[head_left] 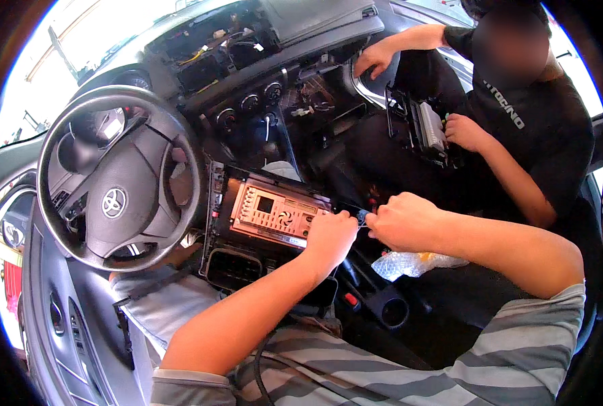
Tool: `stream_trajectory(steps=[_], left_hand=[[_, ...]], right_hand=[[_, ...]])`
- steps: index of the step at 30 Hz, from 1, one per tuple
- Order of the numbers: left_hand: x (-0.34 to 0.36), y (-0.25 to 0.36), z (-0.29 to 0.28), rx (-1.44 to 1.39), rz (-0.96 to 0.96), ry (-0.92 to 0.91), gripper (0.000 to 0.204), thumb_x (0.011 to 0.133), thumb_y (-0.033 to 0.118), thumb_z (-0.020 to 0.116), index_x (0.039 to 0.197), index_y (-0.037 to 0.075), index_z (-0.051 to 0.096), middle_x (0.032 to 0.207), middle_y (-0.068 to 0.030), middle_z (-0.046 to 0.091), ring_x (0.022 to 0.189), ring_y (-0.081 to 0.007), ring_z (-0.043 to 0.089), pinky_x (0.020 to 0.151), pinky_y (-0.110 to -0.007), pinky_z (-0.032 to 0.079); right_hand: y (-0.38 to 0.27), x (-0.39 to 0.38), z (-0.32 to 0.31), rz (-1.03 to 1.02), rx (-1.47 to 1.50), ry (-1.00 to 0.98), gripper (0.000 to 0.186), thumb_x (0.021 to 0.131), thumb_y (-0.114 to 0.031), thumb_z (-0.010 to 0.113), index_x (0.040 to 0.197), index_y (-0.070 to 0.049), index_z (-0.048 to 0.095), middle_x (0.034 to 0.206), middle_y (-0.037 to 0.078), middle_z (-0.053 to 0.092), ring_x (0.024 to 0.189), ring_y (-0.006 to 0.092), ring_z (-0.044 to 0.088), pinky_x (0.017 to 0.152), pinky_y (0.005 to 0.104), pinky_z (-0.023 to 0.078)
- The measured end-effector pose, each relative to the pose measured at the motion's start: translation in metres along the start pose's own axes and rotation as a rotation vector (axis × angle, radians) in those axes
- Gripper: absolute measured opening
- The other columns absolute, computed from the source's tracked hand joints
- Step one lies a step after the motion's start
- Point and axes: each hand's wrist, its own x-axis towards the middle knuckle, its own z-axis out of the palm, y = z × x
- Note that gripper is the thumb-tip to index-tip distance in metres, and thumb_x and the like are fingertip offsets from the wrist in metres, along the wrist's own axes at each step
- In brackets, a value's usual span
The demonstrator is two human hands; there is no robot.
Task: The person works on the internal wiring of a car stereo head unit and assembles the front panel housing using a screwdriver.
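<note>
A car head unit (274,211) with a copper-coloured metal back, a small round fan and a row of connectors lies back-up over my lap in a black dash frame (215,210). My left hand (332,237) is at its right end, fingers bent and closed on the edge there. Just to the right, my right hand (404,223) is closed, thumb and fingers pressed together. A small dark-blue piece (363,217) shows between the two hands, at the right fingertips. Its kind is not clear, and its rest is hidden.
At left stands the steering wheel (115,179). The dashboard opening (213,54) shows loose wires. A co-worker (531,128) on the right handles a black dash part (420,128). Bubble wrap (409,265) lies beside a round cup holder (394,312).
</note>
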Motion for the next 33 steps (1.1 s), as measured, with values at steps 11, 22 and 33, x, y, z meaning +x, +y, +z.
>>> stream_trajectory(steps=[11,22,33], left_hand=[[-0.008,-0.001,-0.020,0.010,-0.001,-0.020,0.012,0.080,0.021,0.062,0.080,0.010,0.068,0.082,-0.0078,0.064,0.075,-0.0257,0.067,0.062,-0.038,0.052],[-0.013,-0.014,-0.012,0.070,0.138,-0.083,0.029,0.083,0.038,0.065,0.076,0.011,0.070,0.083,-0.0075,0.067,0.081,-0.0271,0.066,0.064,-0.042,0.052],[-0.016,-0.018,-0.033,-0.067,0.171,-0.165,0.022,0.078,0.027,0.070,0.089,0.008,0.068,0.090,-0.0080,0.065,0.092,-0.0276,0.064,0.078,-0.041,0.052]], right_hand=[[-0.008,0.000,0.010,-0.341,-0.332,0.303,0.011,0.075,-0.015,0.062,0.078,-0.004,0.065,0.071,0.007,0.064,0.069,0.0225,0.064,0.060,0.0330,0.054],[-0.037,0.002,-0.017,0.065,-0.087,-0.096,0.008,0.074,-0.011,0.065,0.071,-0.005,0.069,0.081,0.017,0.070,0.078,0.0302,0.071,0.069,0.0413,0.057],[-0.015,-0.001,-0.015,-0.129,-0.179,0.141,0.015,0.074,-0.018,0.066,0.077,-0.004,0.067,0.073,0.014,0.066,0.071,0.0294,0.068,0.063,0.0394,0.054]])
